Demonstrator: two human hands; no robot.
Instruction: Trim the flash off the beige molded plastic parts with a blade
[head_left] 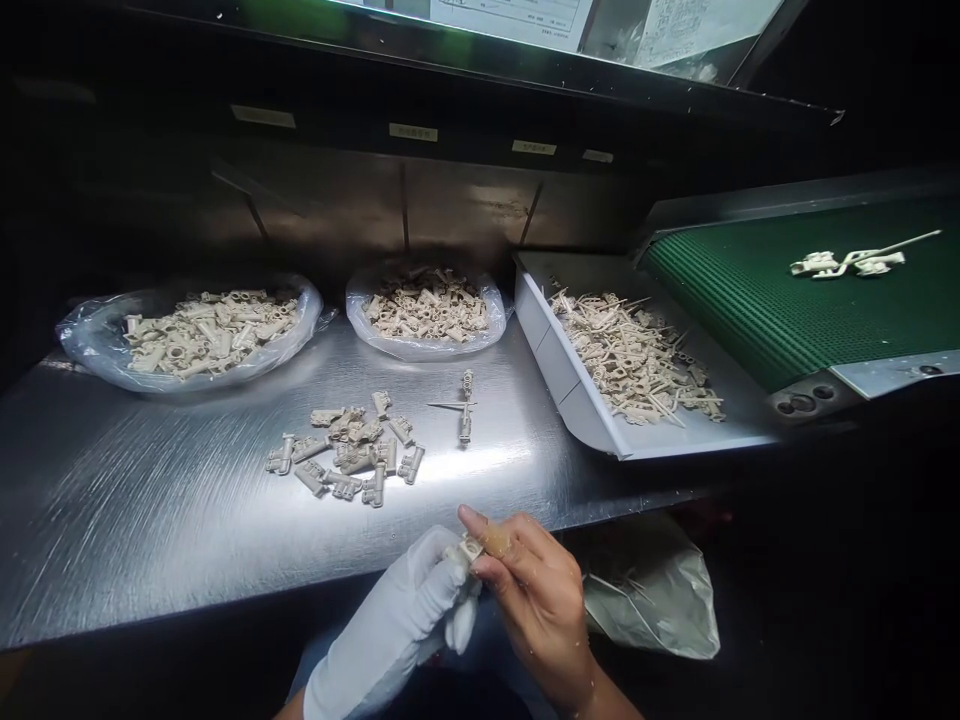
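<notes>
My left hand (pixel 409 615), in a white glove, and my bare right hand (pixel 536 595) meet just below the front edge of the steel table (pixel 150 520). Both pinch one small beige plastic part (pixel 471 549) between their fingertips. A loose pile of similar beige parts (pixel 349 455) lies on the table right above my hands. One part still on its thin sprue (pixel 465 405) lies apart, to the right of that pile.
Two plastic-lined heaps of parts sit at the back: left heap (pixel 202 330), middle heap (pixel 426 305). A white tray (pixel 570 400) holds sprued parts beside a green conveyor belt (pixel 757 300) carrying one moulding (pixel 847 262). A plastic bag (pixel 652 590) hangs below the table edge.
</notes>
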